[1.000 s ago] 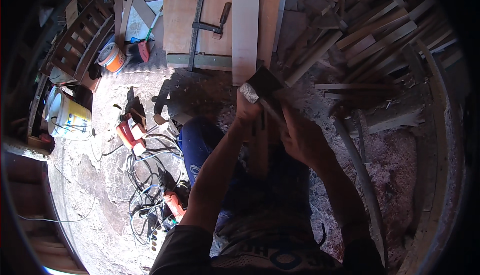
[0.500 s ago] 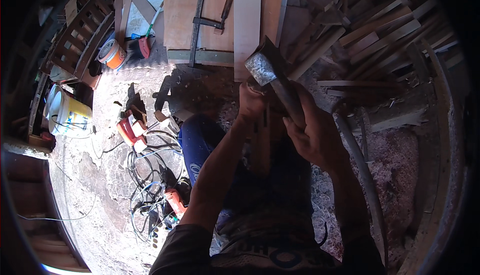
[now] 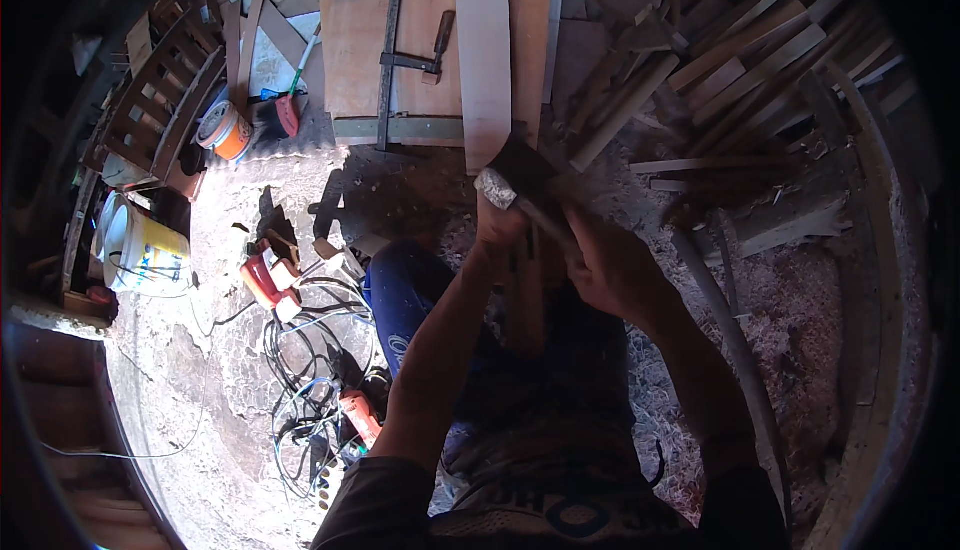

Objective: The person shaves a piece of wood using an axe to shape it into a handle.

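My right hand [image 3: 608, 262] is closed round the handle of a hatchet [image 3: 522, 172]. Its broad dark blade tilts up and away, and its pale worn butt [image 3: 495, 190] lies right over my left hand [image 3: 497, 227]. That left hand is closed in a fist; what it grips is hidden under the hatchet head. Just below the hands, a narrow piece of wood [image 3: 524, 300] with a dark slot stands between my legs, in shadow.
Ahead lie wide boards [image 3: 350, 40] with a bar clamp [image 3: 415, 62] and a long pale plank [image 3: 483, 50]. Wood offcuts [image 3: 740, 80] are heaped at right. On the left floor are a red power tool [image 3: 268, 278], tangled cables [image 3: 300, 350], an orange tool [image 3: 360, 417] and a white bucket [image 3: 148, 245].
The hatchet has come down and toward me, its butt now over my left fist. My right hand has lowered with it. The view has shifted slightly.
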A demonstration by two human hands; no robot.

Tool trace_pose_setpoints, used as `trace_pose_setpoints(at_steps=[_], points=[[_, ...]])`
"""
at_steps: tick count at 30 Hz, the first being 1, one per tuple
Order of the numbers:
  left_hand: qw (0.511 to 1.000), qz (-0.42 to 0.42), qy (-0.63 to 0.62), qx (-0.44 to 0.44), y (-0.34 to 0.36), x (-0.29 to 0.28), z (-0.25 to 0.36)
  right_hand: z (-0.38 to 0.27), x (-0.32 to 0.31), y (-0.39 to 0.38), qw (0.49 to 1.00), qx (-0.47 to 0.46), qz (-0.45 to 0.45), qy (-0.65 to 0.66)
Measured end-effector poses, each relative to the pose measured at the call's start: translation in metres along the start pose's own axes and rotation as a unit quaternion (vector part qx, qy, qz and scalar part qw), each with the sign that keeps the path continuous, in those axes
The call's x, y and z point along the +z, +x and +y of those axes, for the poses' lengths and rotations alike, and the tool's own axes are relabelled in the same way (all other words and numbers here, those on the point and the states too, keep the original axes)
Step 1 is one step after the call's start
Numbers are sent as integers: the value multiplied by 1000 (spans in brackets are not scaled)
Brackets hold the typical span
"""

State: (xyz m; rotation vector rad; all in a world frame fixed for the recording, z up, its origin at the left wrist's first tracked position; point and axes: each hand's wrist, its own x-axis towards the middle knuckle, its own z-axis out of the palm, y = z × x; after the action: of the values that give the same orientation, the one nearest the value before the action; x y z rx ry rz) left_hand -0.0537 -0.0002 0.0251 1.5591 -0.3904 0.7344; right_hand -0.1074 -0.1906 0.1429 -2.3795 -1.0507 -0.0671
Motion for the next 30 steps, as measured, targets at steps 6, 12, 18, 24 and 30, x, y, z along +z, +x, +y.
trace_pose_setpoints(at_steps=[6,12,18,24,30], points=[[990,60,-13,-125,-9,-4,-27,-52,-71,29,981,-26,147,127],[988,15,4,-152,-9,-3,-9,-47,-58,30,985,-16,141,97],[995,94,24,-1,-24,19,0,0,-3,-4,1000,19,-14,-12],[987,38,76,-137,-1,1,-27,-42,-70,27,983,-88,148,58],[987,9,92,-134,-10,-5,-35,-61,-96,50,972,-72,201,97]])
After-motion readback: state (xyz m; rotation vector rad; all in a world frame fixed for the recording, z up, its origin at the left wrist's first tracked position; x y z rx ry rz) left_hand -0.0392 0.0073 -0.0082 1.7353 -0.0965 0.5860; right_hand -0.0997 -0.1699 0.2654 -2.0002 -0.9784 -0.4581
